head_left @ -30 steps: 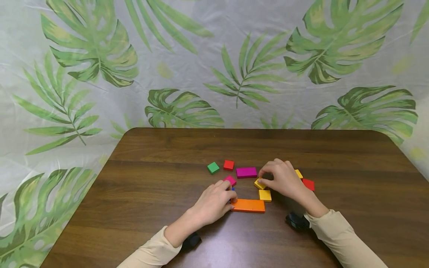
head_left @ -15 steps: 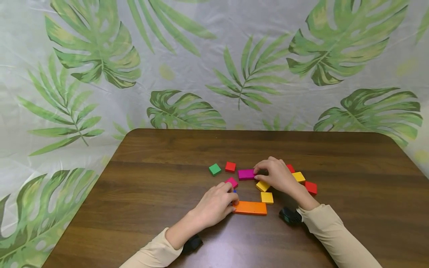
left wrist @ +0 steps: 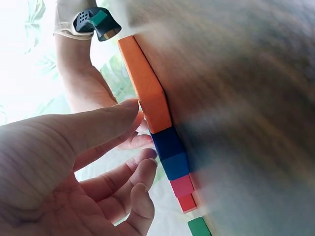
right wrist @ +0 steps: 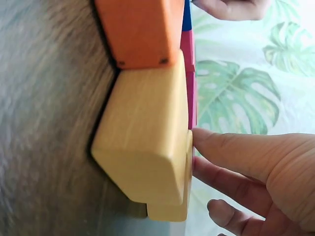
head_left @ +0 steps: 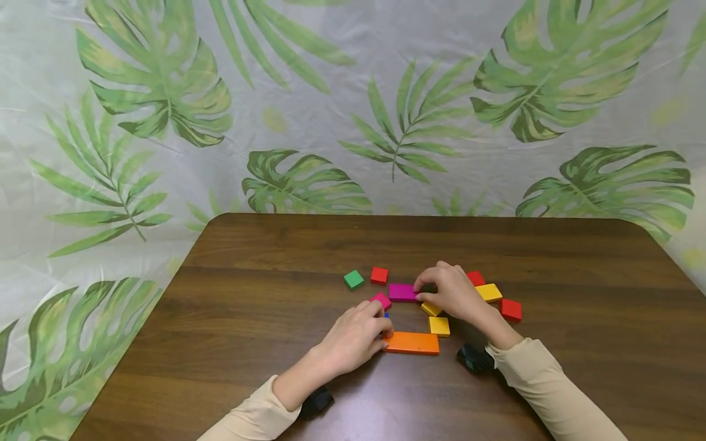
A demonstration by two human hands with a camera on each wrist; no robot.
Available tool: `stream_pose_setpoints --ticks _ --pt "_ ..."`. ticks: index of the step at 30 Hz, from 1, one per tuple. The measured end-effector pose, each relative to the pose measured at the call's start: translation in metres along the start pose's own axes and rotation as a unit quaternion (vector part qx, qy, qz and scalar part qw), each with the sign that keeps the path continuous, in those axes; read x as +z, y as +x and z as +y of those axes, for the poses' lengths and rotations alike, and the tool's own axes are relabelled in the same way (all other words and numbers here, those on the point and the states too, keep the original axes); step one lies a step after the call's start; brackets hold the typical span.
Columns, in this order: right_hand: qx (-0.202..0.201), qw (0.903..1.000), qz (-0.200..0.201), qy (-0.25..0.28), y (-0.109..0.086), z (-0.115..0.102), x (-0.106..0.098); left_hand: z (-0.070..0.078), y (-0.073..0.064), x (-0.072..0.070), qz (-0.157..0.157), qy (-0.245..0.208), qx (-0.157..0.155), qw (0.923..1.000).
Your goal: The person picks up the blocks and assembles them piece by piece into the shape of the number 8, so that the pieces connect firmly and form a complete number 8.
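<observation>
Near the middle of the table, flat coloured blocks form a loose ring. My left hand [head_left: 354, 337] has its thumb and index finger at the left end of the long orange block [head_left: 412, 343]; other curled fingers lie close to the blue block [left wrist: 172, 152], which is mostly hidden in the head view. With thumb and fingertips, my right hand [head_left: 455, 297] pinches the right end of the purple block [head_left: 402, 293] on the far side. Below that hand lie a tilted yellow block [head_left: 431, 309] and a square yellow block [head_left: 439, 326]. A pink block [head_left: 382, 301] sits beyond the left fingers.
A green block [head_left: 354, 280] and a red block [head_left: 379, 275] lie behind the ring. Right of my right hand are another yellow block [head_left: 489, 293] and two red blocks, one nearer [head_left: 511, 310]. A leaf-patterned cloth [head_left: 309, 110] hangs behind the brown table [head_left: 265, 257].
My right hand has left the tilted yellow block and taken the purple block, which has shifted slightly toward me and left. The left hand stays at the orange block.
</observation>
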State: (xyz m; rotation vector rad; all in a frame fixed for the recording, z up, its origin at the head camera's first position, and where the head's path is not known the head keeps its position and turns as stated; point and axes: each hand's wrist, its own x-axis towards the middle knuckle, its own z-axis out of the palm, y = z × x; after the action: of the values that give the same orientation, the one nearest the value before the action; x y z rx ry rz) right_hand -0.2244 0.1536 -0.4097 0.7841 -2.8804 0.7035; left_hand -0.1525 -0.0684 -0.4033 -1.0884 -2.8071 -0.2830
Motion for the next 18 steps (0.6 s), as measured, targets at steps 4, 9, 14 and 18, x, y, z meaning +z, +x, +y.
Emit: stream_pose_setpoints --ticks 4,9,14,18 --pt "-0.003 1.0000 -0.004 -0.005 -0.0012 -0.0019 0.0001 0.0008 -0.0005 -0.0006 -0.006 -0.005 -0.004 1.0000" --pt "0.000 0.9999 -0.005 -0.012 -0.0025 -0.0041 -0.0011 0.0007 -0.0007 -0.0004 -0.001 -0.006 -0.002 1.0000" --pt "0.002 0.9998 -0.006 -0.017 -0.0042 -0.0059 -0.0027 0.0006 -0.0006 -0.0005 -0.004 -0.008 -0.004 1.0000" --pt "0.001 0.9996 -0.004 -0.027 -0.0049 -0.0067 -0.0029 0.0004 -0.0005 -0.0003 -0.005 -0.007 -0.004 1.0000"
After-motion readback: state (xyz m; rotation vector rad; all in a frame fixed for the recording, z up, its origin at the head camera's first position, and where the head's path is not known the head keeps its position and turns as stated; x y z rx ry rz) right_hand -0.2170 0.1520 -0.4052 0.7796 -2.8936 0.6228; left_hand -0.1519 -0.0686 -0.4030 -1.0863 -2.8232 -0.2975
